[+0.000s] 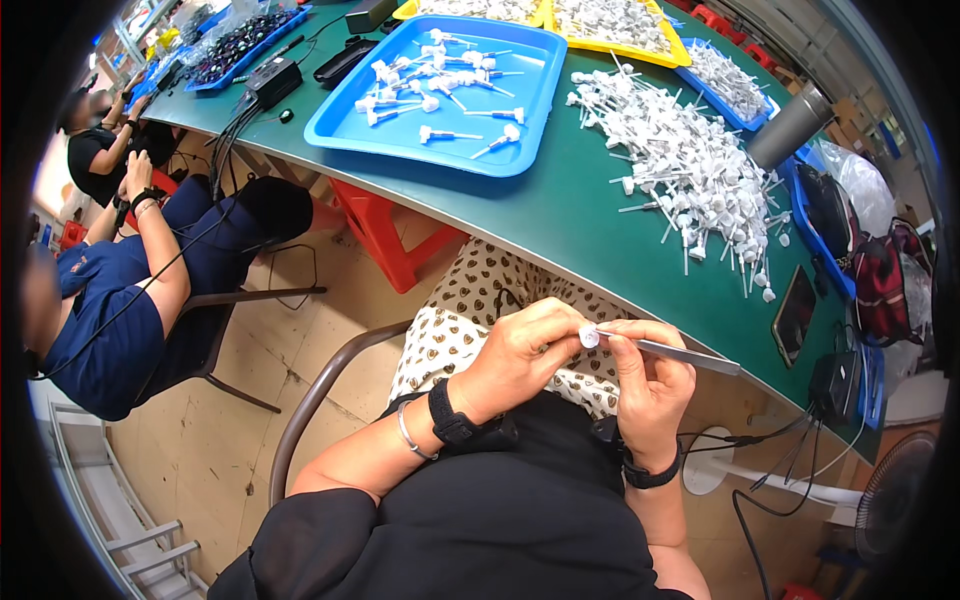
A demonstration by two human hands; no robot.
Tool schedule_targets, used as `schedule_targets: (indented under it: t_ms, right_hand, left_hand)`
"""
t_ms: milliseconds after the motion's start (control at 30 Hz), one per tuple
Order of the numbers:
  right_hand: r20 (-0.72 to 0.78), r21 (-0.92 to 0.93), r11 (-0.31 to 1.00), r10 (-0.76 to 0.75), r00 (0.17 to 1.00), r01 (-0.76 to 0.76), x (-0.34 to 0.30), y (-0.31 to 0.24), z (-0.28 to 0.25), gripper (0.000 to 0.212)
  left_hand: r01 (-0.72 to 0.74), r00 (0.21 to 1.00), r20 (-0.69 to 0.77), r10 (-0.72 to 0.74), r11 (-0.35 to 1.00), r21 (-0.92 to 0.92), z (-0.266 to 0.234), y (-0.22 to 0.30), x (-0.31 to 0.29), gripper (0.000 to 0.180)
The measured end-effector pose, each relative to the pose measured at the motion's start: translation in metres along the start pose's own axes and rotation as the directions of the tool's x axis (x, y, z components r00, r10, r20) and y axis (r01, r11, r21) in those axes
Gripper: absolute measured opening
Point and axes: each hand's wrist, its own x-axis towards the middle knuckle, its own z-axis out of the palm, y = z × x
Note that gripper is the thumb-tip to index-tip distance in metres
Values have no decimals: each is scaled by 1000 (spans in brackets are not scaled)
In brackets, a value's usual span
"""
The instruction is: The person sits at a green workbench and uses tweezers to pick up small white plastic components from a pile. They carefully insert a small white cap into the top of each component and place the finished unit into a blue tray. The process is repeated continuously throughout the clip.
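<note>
Over my lap, in front of the table edge, my left hand [528,345] pinches a small white plastic part with a round cupped head [589,336] between thumb and fingertips. My right hand [652,375] is closed round a slim, flat, silvery metal tool [690,356]. Its narrow end meets the white part, and its broad end sticks out to the right past my fingers. Whether it is a knife or tweezers I cannot make out. Similar white parts with thin stems lie in a loose pile [690,165] on the green table [590,235].
A blue tray [340,125] holds several white parts. Yellow trays [675,50] filled with more stand behind. To the right are a metal flask [792,125], a phone [794,315] and a black power box [836,385]. A seated person [120,310] works at left, near a red stool [395,235].
</note>
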Motion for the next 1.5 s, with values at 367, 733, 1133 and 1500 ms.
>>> schedule_targets:
  t_ms: [367, 733, 1133, 1500]
  right_hand:
    - [6, -21, 1000, -5, 1000, 6, 0, 0, 0, 6]
    - [19, -39, 999, -13, 1000, 13, 0, 0, -1, 6]
    - [174, -232, 944, -195, 965, 233, 7, -4, -2, 11]
    - [88, 192, 972, 118, 989, -133, 3, -7, -8, 16]
  left_hand:
    - [-12, 1000, -13, 12, 1000, 5, 1, 1, 0, 16]
    - [10, 1000, 13, -9, 1000, -15, 0, 2, -1, 16]
    - [30, 997, 73, -30, 1000, 1, -5, 4, -2, 14]
    - [158, 973, 194, -126, 975, -159, -16, -2, 4, 13]
